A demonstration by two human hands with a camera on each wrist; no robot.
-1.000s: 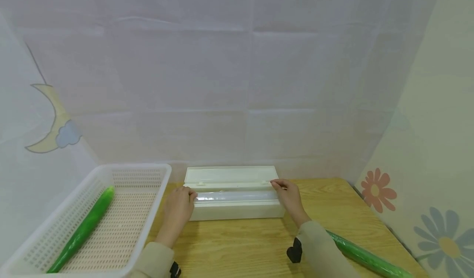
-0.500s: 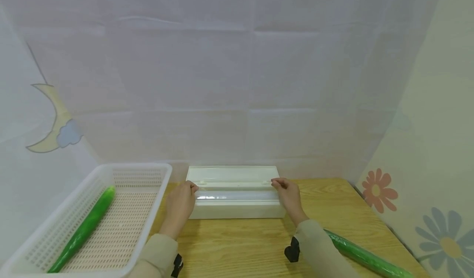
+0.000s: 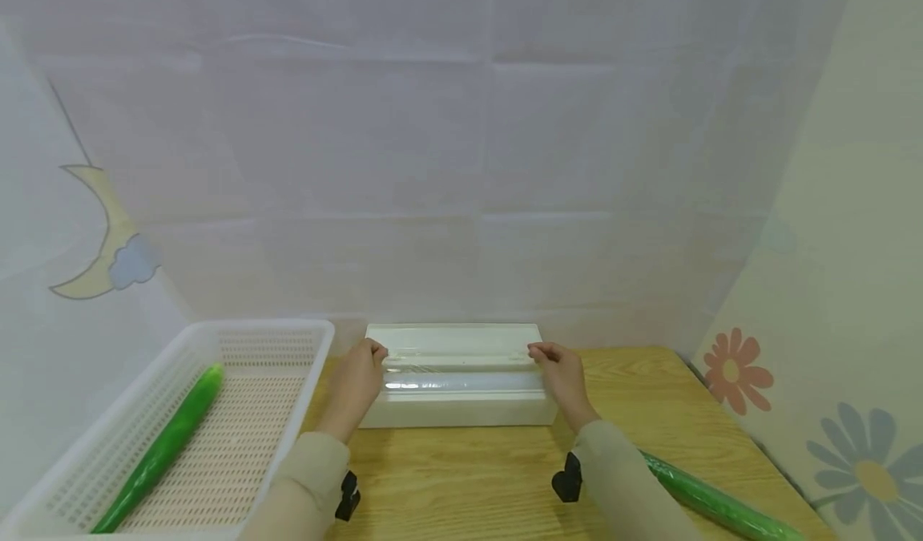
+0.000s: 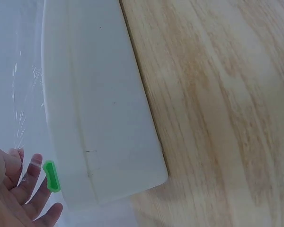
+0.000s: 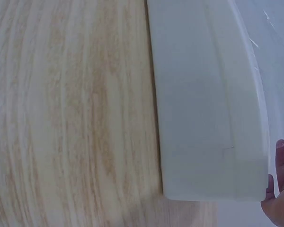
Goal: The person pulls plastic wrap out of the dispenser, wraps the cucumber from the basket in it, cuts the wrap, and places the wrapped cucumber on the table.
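Observation:
A white cling film dispenser box [image 3: 461, 414] stands on the table with its lid [image 3: 453, 337] raised at the back. Inside lies a shiny roll of cling film [image 3: 461, 381]. At the box's left end my left hand [image 3: 360, 379] pinches the film's edge between thumb and fingers. Creases run through the clear cling film [image 4: 17, 111] toward that pinch in the left wrist view, beside a small green piece [image 4: 51, 176] at the box end. My right hand [image 3: 566, 379] pinches the film's edge at the other end. Only part of this hand [image 5: 283, 201] shows in the right wrist view.
A white perforated basket [image 3: 288, 453] on the left holds a green cucumber [image 3: 169, 438]. Another cucumber [image 3: 714, 494], wrapped in shiny film, lies at the right, partly behind my right sleeve [image 3: 627, 477]. A pale cloth backdrop [image 3: 461, 164] hangs close behind the box.
My left hand has risen and moved slightly toward the back and right, drawing its end of the film up off the roll. My right hand has stayed nearly in place.

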